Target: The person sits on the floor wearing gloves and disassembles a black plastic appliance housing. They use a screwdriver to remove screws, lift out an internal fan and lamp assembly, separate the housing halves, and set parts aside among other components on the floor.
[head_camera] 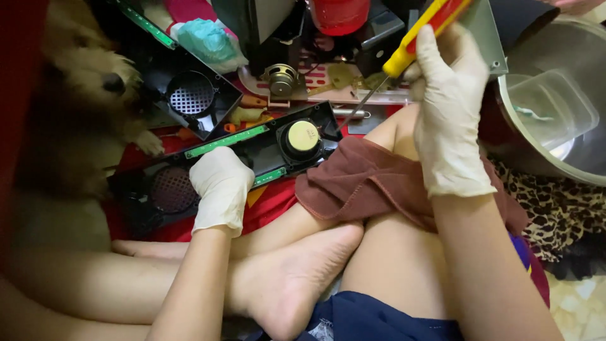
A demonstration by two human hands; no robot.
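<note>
The white-gloved left hand [221, 189] presses down on the long black plastic speaker panel [252, 155] lying on red cloth [271, 205]. The gloved right hand [445, 107] grips a yellow-and-red-handled screwdriver [410, 50], tip touching the panel's right end beside its round yellow-capped speaker [303, 136].

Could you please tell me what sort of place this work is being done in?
Probably a home floor: bare crossed legs, a fluffy tan dog alongside, and an opened black speaker housing on red cloth.

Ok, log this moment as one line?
left hand: on black plastic speaker housing | right hand: holds yellow-handled screwdriver, tip at housing
</note>
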